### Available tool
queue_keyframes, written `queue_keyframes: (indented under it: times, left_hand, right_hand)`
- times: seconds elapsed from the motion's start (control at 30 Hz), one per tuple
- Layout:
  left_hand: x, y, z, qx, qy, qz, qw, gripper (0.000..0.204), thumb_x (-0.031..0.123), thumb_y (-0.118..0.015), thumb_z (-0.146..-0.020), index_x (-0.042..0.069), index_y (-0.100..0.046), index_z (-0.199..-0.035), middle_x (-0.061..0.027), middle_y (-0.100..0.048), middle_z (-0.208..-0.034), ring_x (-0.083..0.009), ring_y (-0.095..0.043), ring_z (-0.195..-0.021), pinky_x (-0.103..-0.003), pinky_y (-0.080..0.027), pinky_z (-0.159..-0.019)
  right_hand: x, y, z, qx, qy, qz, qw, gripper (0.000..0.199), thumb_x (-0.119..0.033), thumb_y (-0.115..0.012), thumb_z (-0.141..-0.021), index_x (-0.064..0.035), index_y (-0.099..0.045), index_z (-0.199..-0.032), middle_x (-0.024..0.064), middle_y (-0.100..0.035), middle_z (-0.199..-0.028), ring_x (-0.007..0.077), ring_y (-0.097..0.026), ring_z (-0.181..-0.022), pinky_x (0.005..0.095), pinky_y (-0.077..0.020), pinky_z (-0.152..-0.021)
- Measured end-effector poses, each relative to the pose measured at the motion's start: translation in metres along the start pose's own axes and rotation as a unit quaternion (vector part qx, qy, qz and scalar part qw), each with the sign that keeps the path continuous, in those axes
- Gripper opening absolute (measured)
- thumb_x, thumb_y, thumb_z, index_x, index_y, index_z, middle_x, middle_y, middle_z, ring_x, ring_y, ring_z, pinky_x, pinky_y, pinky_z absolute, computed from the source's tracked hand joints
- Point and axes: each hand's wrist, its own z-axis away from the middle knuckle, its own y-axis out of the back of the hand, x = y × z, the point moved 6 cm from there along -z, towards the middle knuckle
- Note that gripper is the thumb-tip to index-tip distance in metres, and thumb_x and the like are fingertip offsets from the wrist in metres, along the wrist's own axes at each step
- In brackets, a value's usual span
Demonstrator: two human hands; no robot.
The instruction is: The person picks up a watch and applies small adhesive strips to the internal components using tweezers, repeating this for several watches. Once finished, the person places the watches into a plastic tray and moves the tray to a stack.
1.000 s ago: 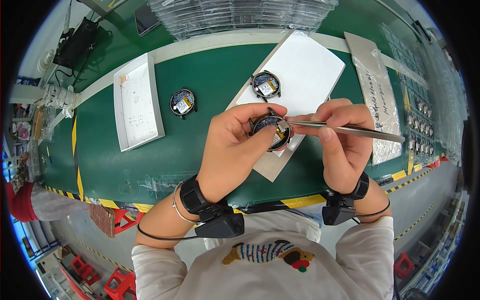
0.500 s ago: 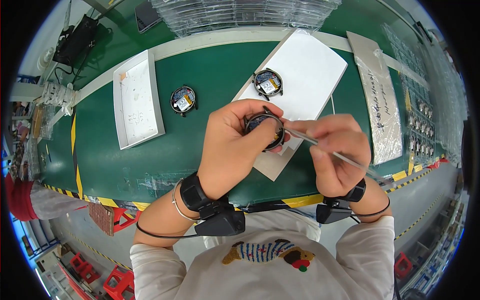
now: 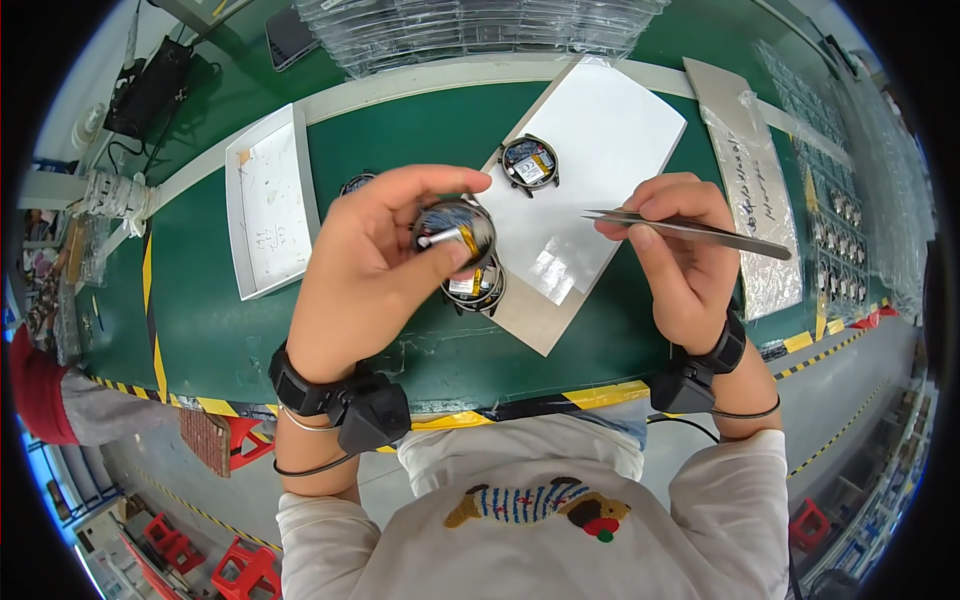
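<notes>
I have the left hand gripping, thumb against fingers, a round, dark-rimmed watch case with exposed electronics, over the green surface. The right hand keeps a narrow, pinched grip on slim silver metal tweezers, their long axis nearly three-to-nine, tips pointing just past nine o'clock, toward the case.

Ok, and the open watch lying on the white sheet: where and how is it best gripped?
I'd pinch the watch across opposite edges of its dark round rim, from above and its right. It lies with its circuitry facing up, so a rim grip should keep fingers off that. Bare white sheet leaves room at right; the left hand crowds its lower left.
</notes>
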Motion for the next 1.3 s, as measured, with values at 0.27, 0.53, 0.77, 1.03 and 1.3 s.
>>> queue_keyframes:
  times: [0.27,0.53,0.77,1.03,1.3]
  left_hand:
    - [-0.005,-0.002,0.0,-0.043,-0.027,-0.267,0.962,0.024,-0.001,-0.063,-0.076,0.003,-0.064,-0.1,-0.0059,-0.061,-0.086,-0.0138,-0.058,-0.084,-0.028,-0.047,-0.067]
    - [-0.003,0.005,-0.005,0.013,-0.073,-0.436,0.897,0.023,0.008,-0.07,-0.071,0.004,-0.067,-0.094,-0.0112,-0.06,-0.088,-0.0266,-0.056,-0.08,-0.032,-0.046,-0.072]
    - [0.006,0.062,-0.009,0.194,-0.108,-0.484,0.846,0.029,0.015,-0.071,-0.074,0.004,-0.066,-0.1,-0.0129,-0.062,-0.097,-0.0299,-0.056,-0.092,-0.036,-0.044,-0.083]
    - [-0.005,0.081,-0.016,0.191,-0.117,-0.633,0.741,0.027,0.02,-0.069,-0.075,0.003,-0.066,-0.096,-0.0152,-0.062,-0.109,-0.0333,-0.053,-0.108,-0.043,-0.038,-0.097]
    - [0.003,0.062,-0.004,0.19,-0.174,-0.66,0.706,0.018,0.015,-0.069,-0.074,0.001,-0.064,-0.085,-0.0128,-0.065,-0.1,-0.0321,-0.054,-0.109,-0.042,-0.036,-0.1]
  right_hand:
    - [0.003,-0.002,-0.004,-0.004,-0.072,-0.035,0.997,0.014,0.001,-0.055,-0.086,-0.0001,-0.049,-0.099,0.0097,-0.051,-0.096,0.0152,-0.059,-0.082,0.0321,-0.0528,-0.08]
    - [0.015,-0.005,-0.006,-0.119,-0.217,-0.163,0.955,0.015,0.004,-0.057,-0.082,-0.0004,-0.052,-0.095,0.0046,-0.054,-0.089,0.0112,-0.058,-0.081,0.0239,-0.0505,-0.073]
    - [0.037,-0.009,-0.005,-0.172,-0.316,-0.193,0.913,0.014,0.006,-0.058,-0.08,0.0,-0.055,-0.091,0.0042,-0.056,-0.086,0.0106,-0.06,-0.078,0.0219,-0.0495,-0.072]
    - [0.04,-0.011,-0.004,-0.197,-0.303,-0.215,0.907,0.014,0.008,-0.059,-0.079,0.0005,-0.056,-0.091,0.005,-0.06,-0.085,0.0113,-0.062,-0.079,0.0218,-0.0497,-0.072]
    - [0.039,-0.012,-0.005,-0.191,-0.302,-0.206,0.911,0.013,0.007,-0.06,-0.078,0.0004,-0.058,-0.09,0.0046,-0.061,-0.085,0.0105,-0.061,-0.079,0.0212,-0.0487,-0.073]
